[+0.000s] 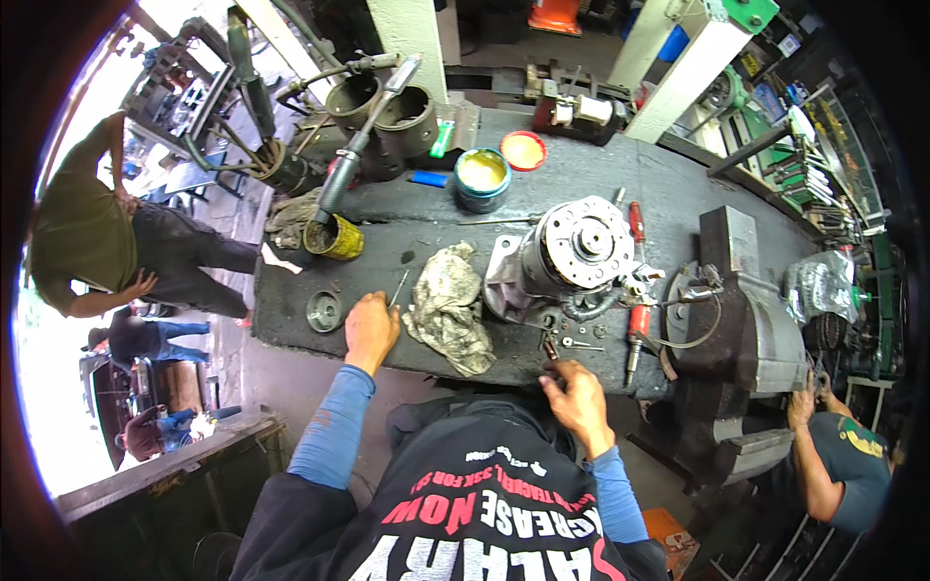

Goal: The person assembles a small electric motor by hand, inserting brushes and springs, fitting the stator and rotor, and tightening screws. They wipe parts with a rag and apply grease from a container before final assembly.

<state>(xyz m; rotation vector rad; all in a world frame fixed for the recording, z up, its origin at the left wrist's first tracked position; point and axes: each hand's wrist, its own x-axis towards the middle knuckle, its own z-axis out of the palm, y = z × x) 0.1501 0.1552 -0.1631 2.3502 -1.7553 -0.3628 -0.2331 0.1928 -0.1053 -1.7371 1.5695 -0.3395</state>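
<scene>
While the small reddish-brown part [551, 350] sits pinched at the tips of the right hand [579, 402], right at the near edge of the dark workbench [581, 174], I'd say the trick is to keep those fingers tight and low over the bench so it can't drop off the edge; it's tiny and I can't make out what it is. That hand is nearly closed, just fingertips on the part. Just beyond it lie a few loose screws and bits [579, 341], and further past them the big grey motor housing [567, 257] with a red-handled screwdriver [635, 329] beside it. Off to the other side, the left hand [370, 329] rests curled on the bench, holding nothing I can see, with a thin metal rod [398, 289] touching its far side, a dirty rag [448, 308] between the two hands, and a round metal disc [325, 311] just outside.
</scene>
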